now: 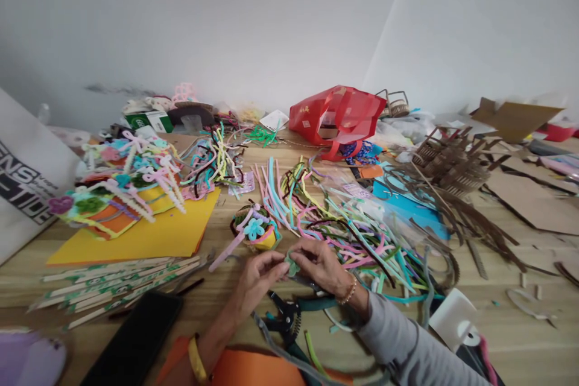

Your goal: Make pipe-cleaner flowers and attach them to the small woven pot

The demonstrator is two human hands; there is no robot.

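Both my hands meet over the near middle of the wooden table. My left hand (262, 271) pinches the left side of a small green looped pipe-cleaner piece (293, 265). On its other side, the fingers of my right hand (319, 262) close on the same piece, hiding part of it. Just beyond my left hand lies a small craft piece with a blue pipe-cleaner flower (254, 229) and a pink stem. Black-jawed pliers with teal handles (287, 313) rest below my hands. A heap of loose coloured pipe cleaners (357, 235) spreads beyond my right hand.
Finished-looking flower pieces (131, 181) pile on yellow sheets (181, 235) at left. Wrapped sticks (117, 280) and a black phone (133, 338) lie nearer. A red bag (339, 114) stands at the back. Brown woven baskets (456, 160) sit right, and orange paper (253, 368) lies in front.
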